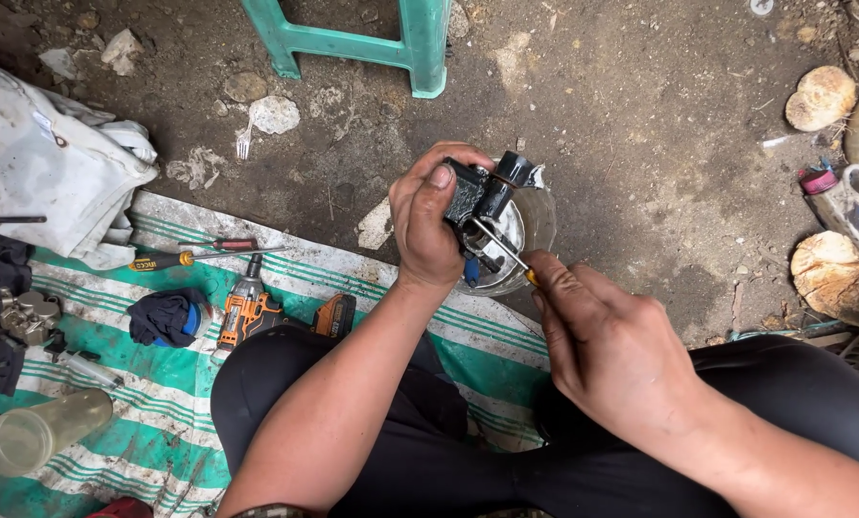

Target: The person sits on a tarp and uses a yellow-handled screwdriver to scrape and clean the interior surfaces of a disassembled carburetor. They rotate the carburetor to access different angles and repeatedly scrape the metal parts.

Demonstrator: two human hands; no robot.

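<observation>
My left hand (pixel 426 223) grips a small black engine part (pixel 480 197), something like a carburettor, and holds it over a clear bowl (pixel 533 223) on the dirt ground. My right hand (pixel 607 341) holds a screwdriver (pixel 498 245) by its handle; the thin metal shaft points up and left, with its tip against the underside of the black part. Both hands are grimy. My knees in black trousers fill the lower frame.
A green-and-white striped mat (pixel 94 384) carries an orange cordless drill (pixel 245 307), a yellow-handled screwdriver (pixel 175 259), a dark rag (pixel 165 317), metal parts (pixel 26 317) and a clear jar (pixel 36 432). A green plastic stool (pixel 372 38) stands behind. An oil bottle (pixel 851 197) and cut wood discs (pixel 827 273) lie right.
</observation>
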